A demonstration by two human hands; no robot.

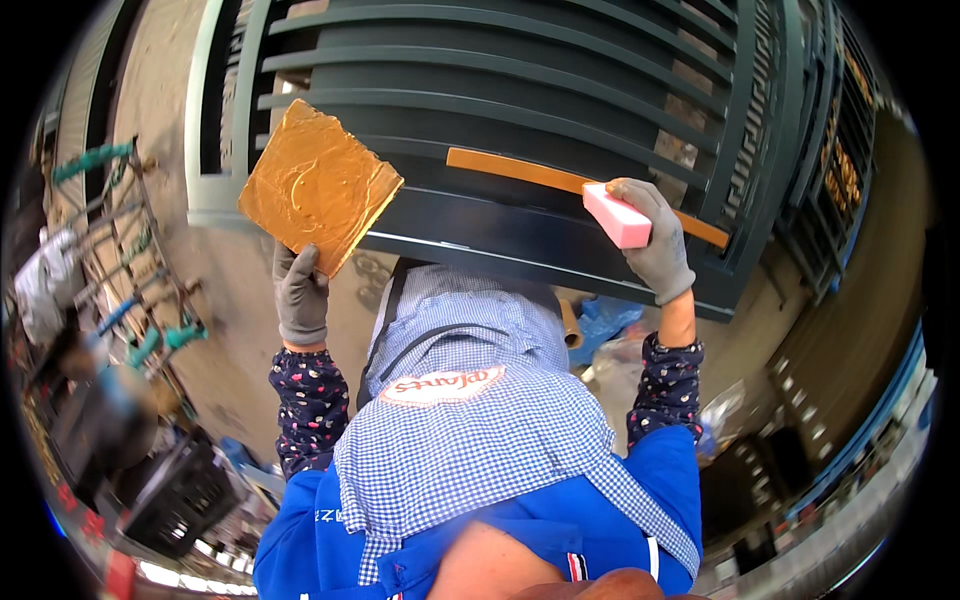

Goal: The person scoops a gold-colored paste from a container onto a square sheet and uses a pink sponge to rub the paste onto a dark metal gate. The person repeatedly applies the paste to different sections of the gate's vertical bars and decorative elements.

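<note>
My left hand [302, 290], in a grey glove, grips the near corner of a square board [318, 188] whose face is smeared with gold-brown paint. In my gloved right hand [655, 235] is a pink foam block [617, 216] with a whitish upper face. The block hangs over, or touches, a gold-orange strip [520, 166] on the dark grey metal panel [430, 225]; which of the two, I cannot tell. Part of the strip is hidden behind the block and my right hand. The board is held up left of the strip, over the panel's near left corner.
The slatted panel spans the space before me. At right stand more dark panels with gold ornaments [845, 180]. A metal rack with green-wrapped bars [150, 235] is at left, near a blurred person [110, 410]. Blue plastic film [605, 322] lies beneath the panel's near edge.
</note>
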